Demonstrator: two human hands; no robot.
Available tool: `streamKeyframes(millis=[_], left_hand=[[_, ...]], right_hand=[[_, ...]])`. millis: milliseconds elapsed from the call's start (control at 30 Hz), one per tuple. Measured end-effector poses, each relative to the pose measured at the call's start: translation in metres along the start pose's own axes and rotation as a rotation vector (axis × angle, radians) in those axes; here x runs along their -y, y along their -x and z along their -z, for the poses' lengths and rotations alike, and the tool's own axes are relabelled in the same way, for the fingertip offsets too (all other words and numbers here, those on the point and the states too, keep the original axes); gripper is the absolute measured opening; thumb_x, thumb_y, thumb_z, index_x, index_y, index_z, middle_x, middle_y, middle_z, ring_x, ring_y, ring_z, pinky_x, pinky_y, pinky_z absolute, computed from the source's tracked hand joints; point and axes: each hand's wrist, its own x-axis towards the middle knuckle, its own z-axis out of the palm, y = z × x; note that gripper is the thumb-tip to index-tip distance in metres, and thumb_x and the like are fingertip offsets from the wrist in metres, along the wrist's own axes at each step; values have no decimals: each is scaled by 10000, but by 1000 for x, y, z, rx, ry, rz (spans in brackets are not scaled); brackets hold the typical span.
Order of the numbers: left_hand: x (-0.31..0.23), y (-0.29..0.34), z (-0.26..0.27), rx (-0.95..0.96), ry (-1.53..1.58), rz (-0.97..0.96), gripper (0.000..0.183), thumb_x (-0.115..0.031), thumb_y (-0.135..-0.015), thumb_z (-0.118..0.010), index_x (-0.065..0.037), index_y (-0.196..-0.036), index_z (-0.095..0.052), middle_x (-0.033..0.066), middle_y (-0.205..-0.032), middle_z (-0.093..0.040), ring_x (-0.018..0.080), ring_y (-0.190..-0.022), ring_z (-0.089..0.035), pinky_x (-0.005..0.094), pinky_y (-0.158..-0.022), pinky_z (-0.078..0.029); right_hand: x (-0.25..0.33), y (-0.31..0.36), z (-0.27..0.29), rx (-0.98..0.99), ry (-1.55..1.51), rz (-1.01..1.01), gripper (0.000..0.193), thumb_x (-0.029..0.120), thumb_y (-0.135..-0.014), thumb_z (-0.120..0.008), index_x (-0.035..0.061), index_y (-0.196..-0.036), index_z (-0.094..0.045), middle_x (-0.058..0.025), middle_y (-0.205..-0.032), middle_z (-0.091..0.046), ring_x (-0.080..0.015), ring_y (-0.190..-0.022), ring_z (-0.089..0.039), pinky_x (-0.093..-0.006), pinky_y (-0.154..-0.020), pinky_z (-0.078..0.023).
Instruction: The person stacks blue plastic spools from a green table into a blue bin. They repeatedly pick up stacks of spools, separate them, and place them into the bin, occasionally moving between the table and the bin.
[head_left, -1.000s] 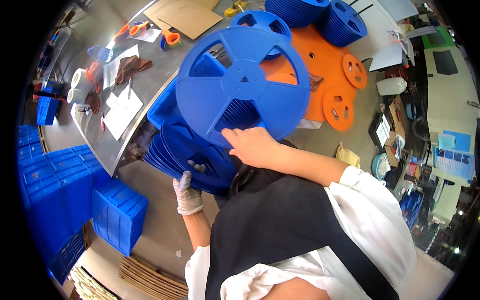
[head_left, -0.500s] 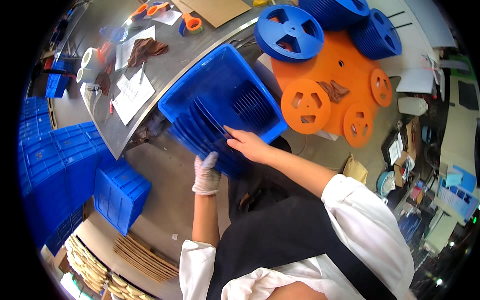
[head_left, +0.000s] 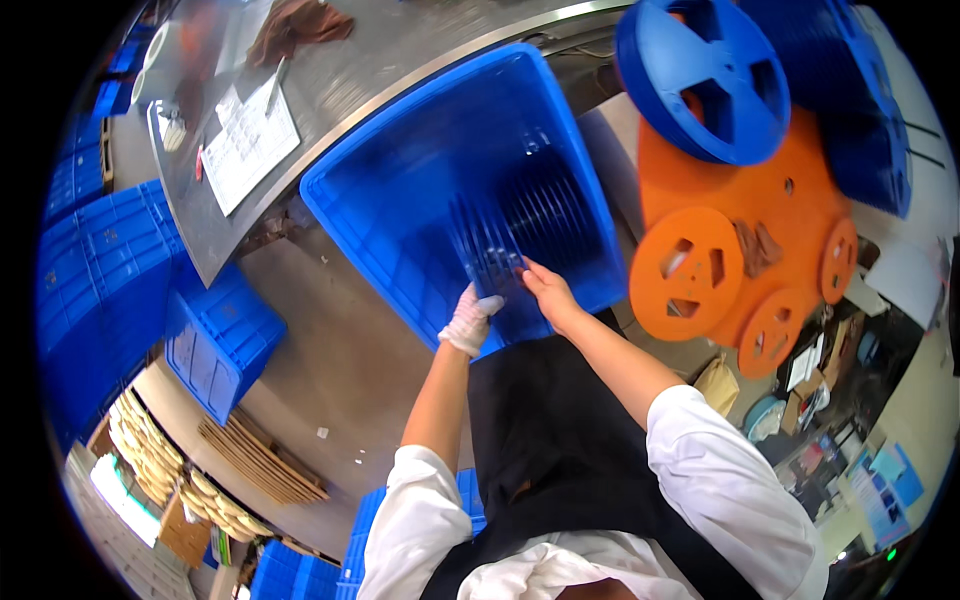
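Observation:
Inside a large blue bin, a row of thin blue reels stands on edge between my hands, somewhat blurred. My left hand, in a whitish glove, closes on the row's near left side with the thumb across it. At the right side, my bare right hand presses its fingers against the outermost reel. Just beyond, a second row of blue reels stands in the bin's right part. The lower ends of the held reels are hidden.
Right of the bin, an orange turntable bears orange discs and stacked blue reels. A metal table with papers and a brown cloth runs along the far left. More blue bins are stacked at left.
Both hands have brought the held reels from over the bin's near left rim down inside, beside the second row. My view has shifted closer to the bin.

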Motion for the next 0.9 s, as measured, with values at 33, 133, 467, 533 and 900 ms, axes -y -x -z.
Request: streamKeyframes(millis=[33, 133, 467, 533, 900], left_hand=[[13, -19, 10, -39, 9, 14, 560, 61, -716, -505, -53, -1261, -564, 58, -1164, -635, 196, -1044, -595, 303, -923, -455], [38, -69, 30, -150, 121, 91, 569, 87, -712, -560, -75, -1257, -578, 34, -1097, -652, 185, -960, -599, 297, -886, -461], [113, -109, 122, -407, -601, 299, 646, -98, -802, -610, -7, -1405, -397, 168, -1331, -534, 298, -1225, -507, 342, -1029, -387], [109, -112, 98, -384, -515, 254, 637, -102, -814, -588, 12, -1406, -384, 178, -1345, -521, 309, -1245, -489, 349, -1050, -366], [58, -88, 49, -573, -678, 231, 721, -170, -838, -586, 7, -1466, -277, 222, -1453, -402, 335, -1335, -409, 345, -1088, -325]], right_hand=[[-6, -15, 5, 0, -11, -40, 445, 131, -1012, -453, 28, -1439, -382, -86, -1375, -507, -149, -1251, -479, -274, -1046, -366], [-18, -54, 15, -95, 99, -36, 434, 153, -991, -490, 51, -1409, -438, -107, -1383, -518, -174, -1278, -474, -271, -1057, -346], [-7, -32, 41, 62, 485, 157, 465, 114, -937, -577, 61, -1386, -468, -117, -1382, -512, -234, -1276, -487, -334, -1039, -406], [79, 2, 50, 36, 709, 441, 471, 94, -906, -603, 62, -1363, -491, -129, -1368, -520, -271, -1288, -473, -355, -1061, -379], [308, -38, 169, -427, 1565, 200, 802, 375, -633, -827, -21, -1254, -508, -212, -1174, -596, -344, -1110, -583, -400, -941, -475]])
